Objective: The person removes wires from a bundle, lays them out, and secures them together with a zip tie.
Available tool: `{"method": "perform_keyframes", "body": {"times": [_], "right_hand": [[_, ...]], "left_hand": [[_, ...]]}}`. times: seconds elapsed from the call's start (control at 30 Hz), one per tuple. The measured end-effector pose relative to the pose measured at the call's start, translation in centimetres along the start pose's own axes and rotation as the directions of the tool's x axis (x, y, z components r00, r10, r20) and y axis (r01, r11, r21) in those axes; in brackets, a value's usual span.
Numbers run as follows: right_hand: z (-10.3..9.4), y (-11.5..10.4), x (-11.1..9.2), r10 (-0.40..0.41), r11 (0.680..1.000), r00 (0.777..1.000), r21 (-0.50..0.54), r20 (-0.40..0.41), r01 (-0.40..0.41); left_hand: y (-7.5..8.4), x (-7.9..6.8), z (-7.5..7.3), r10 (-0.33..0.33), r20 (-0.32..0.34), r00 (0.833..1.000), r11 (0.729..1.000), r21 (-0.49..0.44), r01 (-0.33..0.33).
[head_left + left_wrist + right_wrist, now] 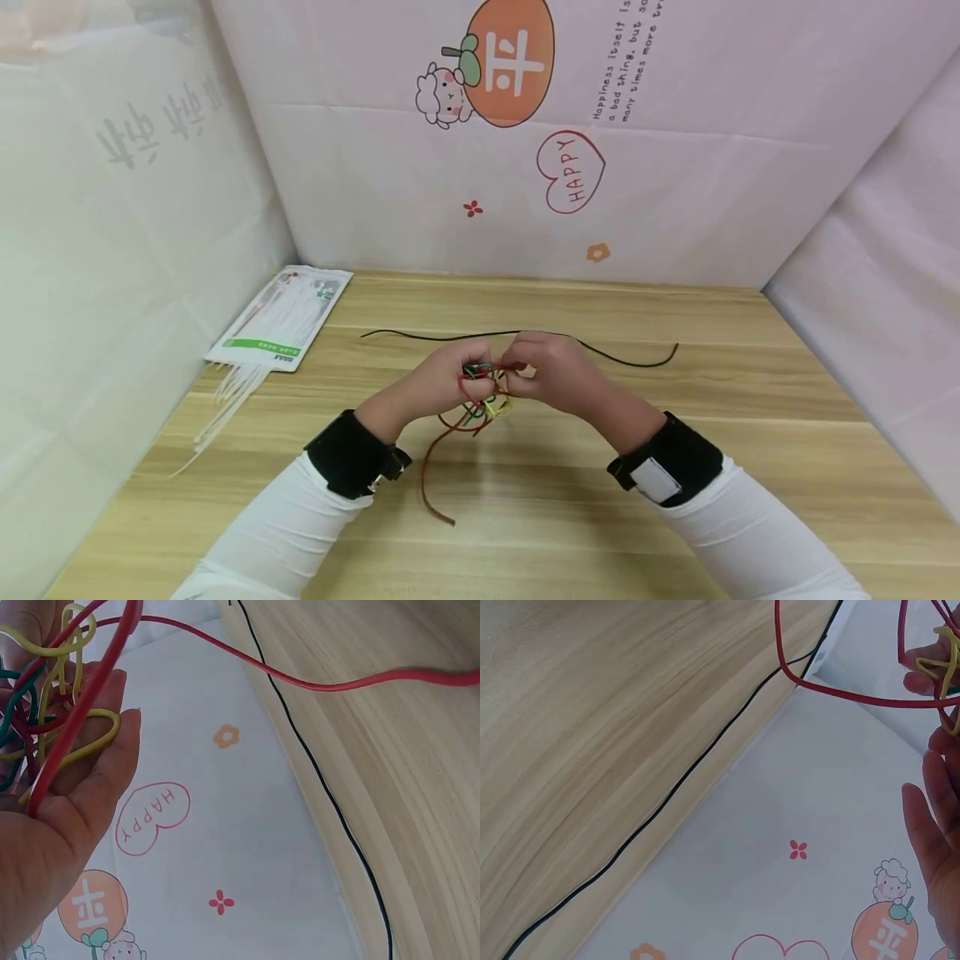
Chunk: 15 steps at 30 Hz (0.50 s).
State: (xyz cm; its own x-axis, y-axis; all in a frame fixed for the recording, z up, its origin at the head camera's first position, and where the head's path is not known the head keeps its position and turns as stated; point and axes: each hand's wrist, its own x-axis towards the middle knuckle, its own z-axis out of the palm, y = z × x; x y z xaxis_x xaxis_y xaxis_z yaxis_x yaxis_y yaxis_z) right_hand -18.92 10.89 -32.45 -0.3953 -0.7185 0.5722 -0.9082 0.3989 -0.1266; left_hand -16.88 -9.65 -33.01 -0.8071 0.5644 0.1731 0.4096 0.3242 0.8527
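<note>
A tangle of cords (495,409), red, yellow and green, hangs between both hands above the wooden table. My left hand (442,379) grips it, with loops lying across its palm and fingers in the left wrist view. Opposite it, the right hand (558,375) pinches at the tangle's red strand between thumb and fingertips. One loose red cord end (430,492) droops below the left hand toward the table. In the left wrist view a long red cord (315,686) stretches out to the right. Part of the knotted middle is hidden behind the fingers.
Behind the hands a black cord (420,337) lies across the table. A white package (273,312) with a green band sits at the back left, thin white strips (243,387) like cable ties sticking out of it. Printed white cloth (675,192) walls the table's back and sides.
</note>
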Motion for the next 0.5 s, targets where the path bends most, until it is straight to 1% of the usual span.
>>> {"method": "perform_keyframes", "body": {"times": [0.17,0.3,0.33,0.4,0.5], "right_hand": [[-0.36,0.38,0.07,0.03,0.999,0.999,0.018,-0.031,-0.029],[-0.54,0.65,-0.06,0.074,0.997,0.996,0.031,-0.049,-0.073],[-0.55,0.66,-0.08,0.093,0.995,0.995,0.048,-0.047,-0.09],[-0.47,0.56,-0.14,0.156,0.983,0.987,0.099,-0.023,-0.153],[-0.25,0.24,-0.24,0.246,0.953,0.969,0.173,0.035,-0.248]], "left_hand": [[-0.01,-0.06,-0.11,-0.01,-0.019,1.0,1.0,-0.002,0.01],[-0.08,0.02,-0.08,-0.03,-0.013,0.999,0.999,-0.032,0.03],[-0.07,0.06,-0.05,-0.042,-0.014,0.999,0.998,-0.042,0.041],[-0.24,0.11,0.09,-0.062,-0.014,0.998,0.995,-0.076,0.06],[-0.68,0.0,0.37,-0.06,-0.042,0.997,0.992,-0.114,0.055]]}}
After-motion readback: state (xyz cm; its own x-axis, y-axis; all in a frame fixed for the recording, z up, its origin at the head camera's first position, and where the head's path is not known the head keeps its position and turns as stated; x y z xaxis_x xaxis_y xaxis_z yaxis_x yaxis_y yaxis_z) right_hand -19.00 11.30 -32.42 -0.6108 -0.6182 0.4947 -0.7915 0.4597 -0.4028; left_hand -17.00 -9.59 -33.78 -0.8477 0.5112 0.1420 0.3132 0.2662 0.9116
